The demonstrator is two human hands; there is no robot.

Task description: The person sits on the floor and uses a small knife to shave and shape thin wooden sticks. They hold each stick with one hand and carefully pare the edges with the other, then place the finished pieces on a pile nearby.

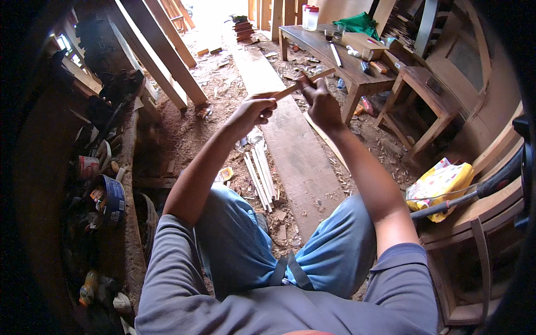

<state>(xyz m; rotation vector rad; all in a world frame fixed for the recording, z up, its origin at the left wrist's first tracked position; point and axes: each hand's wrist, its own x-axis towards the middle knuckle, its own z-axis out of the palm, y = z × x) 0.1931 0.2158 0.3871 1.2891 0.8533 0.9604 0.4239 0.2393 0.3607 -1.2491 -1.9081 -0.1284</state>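
Note:
Both arms stretch out in front of me, raised above a long wooden plank [296,162] on the floor. A thin, light-brown wooden strip [289,90] runs between my hands, its far end sticking out past the right one. My left hand [255,114] is closed around the strip's near end. My right hand [319,100] grips it farther along, fingers wrapped over it. Whether the right hand also holds something small cannot be made out. Below the left hand, several slim white sticks [260,173] lie on the shavings.
A low wooden table [312,43] with jars, cups and a green cloth [357,23] stands ahead right, a small stool [427,95] beside it. Tall boards [162,50] lean at left. A cluttered ledge holds a blue tub [111,196]. At right, a yellow bag [446,187] rests on wooden furniture.

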